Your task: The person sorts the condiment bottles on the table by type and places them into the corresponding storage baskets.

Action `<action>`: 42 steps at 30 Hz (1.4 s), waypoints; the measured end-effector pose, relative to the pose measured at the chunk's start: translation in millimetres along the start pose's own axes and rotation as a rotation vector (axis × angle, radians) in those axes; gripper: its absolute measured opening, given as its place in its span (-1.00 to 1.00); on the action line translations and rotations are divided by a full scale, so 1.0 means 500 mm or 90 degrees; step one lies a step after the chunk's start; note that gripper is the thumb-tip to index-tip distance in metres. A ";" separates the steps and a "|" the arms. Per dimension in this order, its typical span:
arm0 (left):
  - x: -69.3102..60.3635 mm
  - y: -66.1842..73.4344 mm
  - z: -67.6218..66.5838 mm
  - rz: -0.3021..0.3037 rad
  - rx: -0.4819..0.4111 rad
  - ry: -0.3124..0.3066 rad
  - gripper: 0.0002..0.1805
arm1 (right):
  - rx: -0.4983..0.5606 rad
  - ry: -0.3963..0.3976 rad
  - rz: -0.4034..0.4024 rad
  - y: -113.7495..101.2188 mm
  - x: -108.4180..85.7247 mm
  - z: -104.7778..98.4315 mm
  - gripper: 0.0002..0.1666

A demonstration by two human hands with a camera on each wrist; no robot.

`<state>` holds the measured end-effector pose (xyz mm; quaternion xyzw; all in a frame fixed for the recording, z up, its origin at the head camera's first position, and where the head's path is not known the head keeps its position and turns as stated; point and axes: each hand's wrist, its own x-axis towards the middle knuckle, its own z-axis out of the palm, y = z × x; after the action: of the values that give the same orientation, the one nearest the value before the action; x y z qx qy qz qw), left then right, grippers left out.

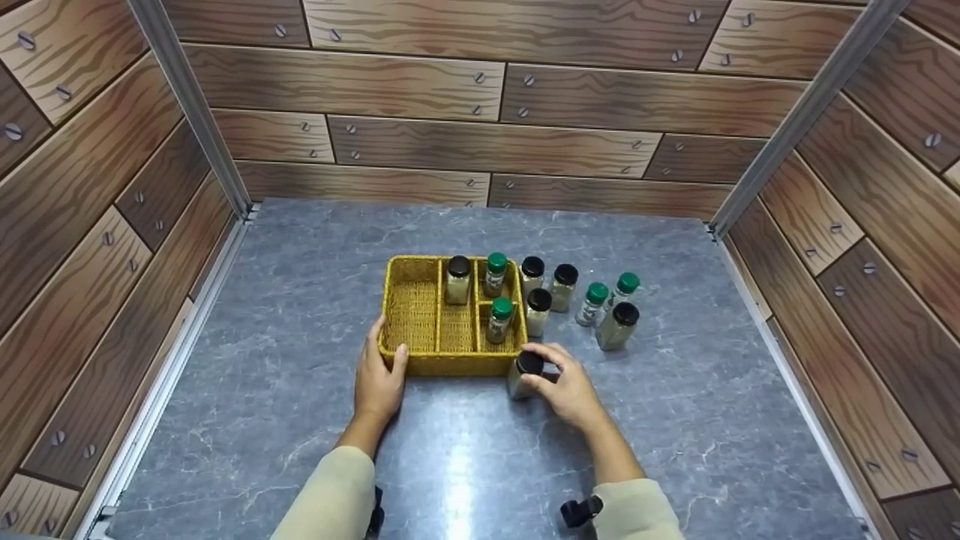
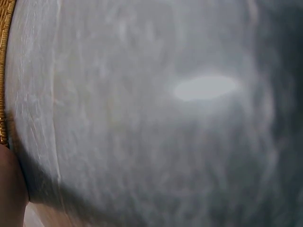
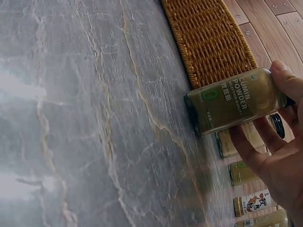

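A yellow woven basket with compartments stands mid-table. My left hand grips its front left corner; in the left wrist view only part of that hand shows at the edge. At the basket's front right corner, my right hand pinches a black-capped jar near its cap. The right wrist view shows this jar, labelled cumin powder, between thumb and fingers of the hand. Inside the basket stand a black-capped jar and two green-capped jars.
Right of the basket stand several jars: black-capped ones close to its side, then green-capped ones and a larger black-capped jar. Wood-patterned walls and metal posts surround the grey marbled table.
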<state>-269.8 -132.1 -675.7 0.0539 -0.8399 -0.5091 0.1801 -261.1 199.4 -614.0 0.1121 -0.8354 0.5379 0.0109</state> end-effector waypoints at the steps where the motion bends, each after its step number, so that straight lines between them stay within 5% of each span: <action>1: 0.000 0.000 0.000 0.000 0.003 0.000 -0.27 | 0.000 0.000 -0.001 0.000 -0.001 0.000 -0.43; 19: -0.010 -0.006 0.001 -0.003 -0.016 0.010 -0.27 | 0.001 -0.026 -0.003 0.008 -0.006 -0.006 -0.43; 33: -0.003 0.000 0.003 0.005 -0.010 0.011 -0.28 | -0.101 -0.070 -0.018 -0.015 0.012 -0.036 -0.43; 42: -0.001 0.000 0.002 0.009 -0.010 0.011 -0.27 | -0.056 -0.122 -0.009 -0.048 0.013 -0.064 -0.43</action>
<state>-269.8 -131.4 -676.1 0.0512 -0.8346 -0.5140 0.1912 -265.8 217.8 -578.3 0.1681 -0.8546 0.4877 -0.0601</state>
